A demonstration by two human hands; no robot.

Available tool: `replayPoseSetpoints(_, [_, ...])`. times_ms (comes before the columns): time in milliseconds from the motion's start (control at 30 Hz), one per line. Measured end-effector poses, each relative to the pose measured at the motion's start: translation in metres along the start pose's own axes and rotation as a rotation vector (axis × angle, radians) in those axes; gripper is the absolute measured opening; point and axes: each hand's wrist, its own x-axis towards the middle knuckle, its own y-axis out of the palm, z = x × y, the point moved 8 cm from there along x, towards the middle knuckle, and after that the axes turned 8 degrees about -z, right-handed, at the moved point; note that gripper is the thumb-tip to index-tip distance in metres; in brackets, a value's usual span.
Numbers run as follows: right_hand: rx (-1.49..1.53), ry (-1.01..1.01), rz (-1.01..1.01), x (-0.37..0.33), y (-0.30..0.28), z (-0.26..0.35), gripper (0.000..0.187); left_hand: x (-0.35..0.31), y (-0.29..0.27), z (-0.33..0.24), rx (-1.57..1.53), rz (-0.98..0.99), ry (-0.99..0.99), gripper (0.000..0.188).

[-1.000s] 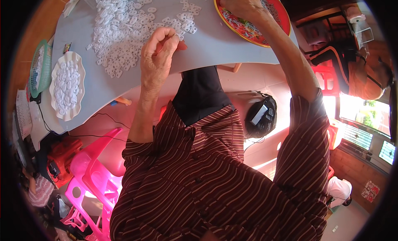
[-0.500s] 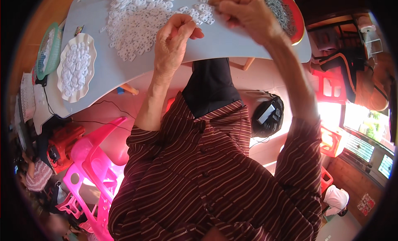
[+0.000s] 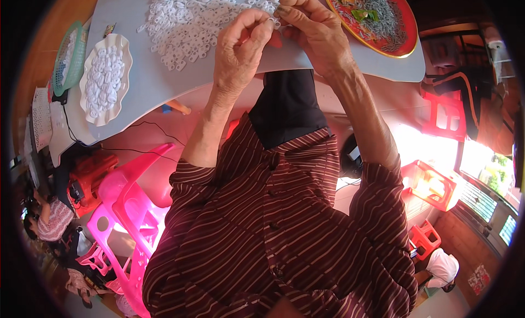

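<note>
My left hand (image 3: 239,51) pinches a small white plastic piece (image 3: 275,23) between thumb and fingertips, over the near part of the table. Close against it, my right hand (image 3: 320,36) has its thumb and fingers pressed together at the same piece; whatever it grips is too small to make out. Beyond and left of my hands spreads a big pile of small white oval plastic pieces with holes (image 3: 188,30). At the right, a red round tray (image 3: 350,32) with a gold rim bears many thin grey metal bits (image 3: 385,22).
A scalloped white dish (image 3: 125,71) full of white pieces stands at the table's left, beside a green basket (image 3: 77,66). Below the grey-blue table (image 3: 150,93) are a pink chair (image 3: 128,208), red stools (image 3: 432,184) and a dark cable. Other people sit at the lower left and lower right.
My right hand has come back from near the tray's left side and now meets the left hand at the fingertips. The view has shifted, showing more of the tray.
</note>
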Motion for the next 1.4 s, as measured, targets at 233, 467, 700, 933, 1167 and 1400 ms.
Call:
replayPoseSetpoints(233, [0.004,-0.001,0.02,-0.004,0.003,0.001,0.016,0.0,0.001,0.0,0.037,0.008,-0.011,0.012])
replayPoseSetpoints(467, [-0.04,-0.036,0.019,-0.005,0.004,0.002,0.016,0.0,0.001,-0.001,0.061,-0.016,0.015,0.01])
replayPoseSetpoints(700, [-0.034,-0.08,0.025,-0.005,0.003,0.001,0.017,-0.002,0.0,-0.001,0.064,-0.046,0.014,0.006])
replayPoseSetpoints(933, [-0.196,-0.106,0.133,-0.003,0.003,0.006,0.01,-0.001,-0.001,0.001,0.135,-0.029,0.019,0.009])
replayPoseSetpoints(1167, [-0.188,-0.032,0.16,-0.006,0.005,0.004,0.012,-0.002,0.003,-0.002,0.097,0.069,0.026,0.008])
replayPoseSetpoints(1400, [-0.346,-0.058,0.158,-0.005,0.006,0.009,0.016,-0.003,0.006,-0.003,0.098,0.026,0.1,0.002])
